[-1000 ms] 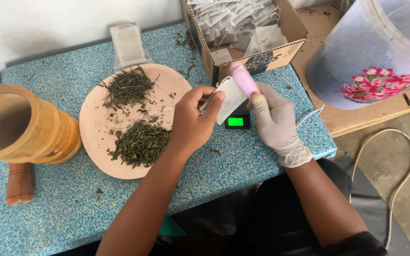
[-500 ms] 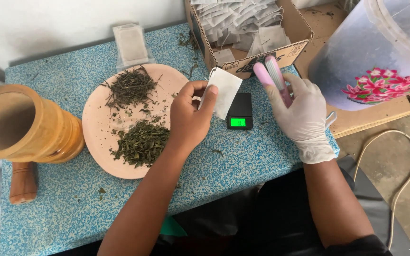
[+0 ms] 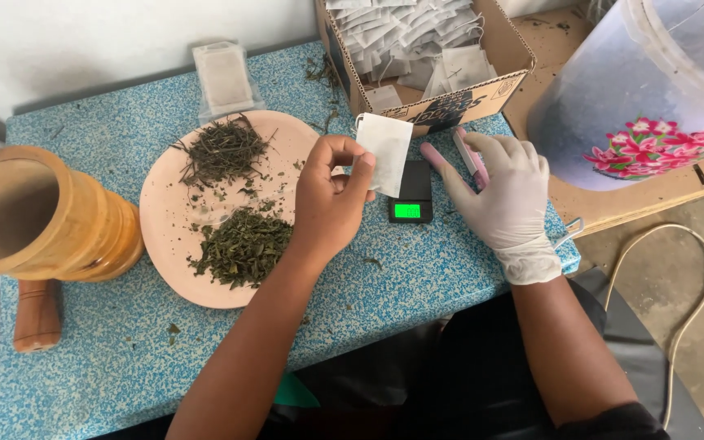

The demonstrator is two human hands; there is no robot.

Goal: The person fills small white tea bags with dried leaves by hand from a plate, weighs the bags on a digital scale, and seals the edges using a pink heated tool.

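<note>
While left hand [image 3: 327, 200] pinches one sachet [image 3: 385, 151] | right hand [image 3: 503, 191] grips one pink tool [image 3: 470, 155] | two herb piles [image 3: 242, 244]

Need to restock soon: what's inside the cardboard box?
The cardboard box holds a loose heap of white paper sachets with strings. What lies beneath the top layer is covered, and the box's far end is out of frame.

worktop [image 3: 417, 285]: blue speckled, carries all | pink plate [image 3: 165, 220]: centre-left on worktop, two heaps of dried leaves | wooden mortar [image 3: 38, 216]: just left of plate | wooden pestle [image 3: 37, 314]: below mortar, lying flat | cardboard box [image 3: 450, 102]: upper right of plate, full of white sachets | clear bucket [image 3: 653, 90]: right of box, flower print | cord [image 3: 694, 285]: on floor, right of worktop
</note>
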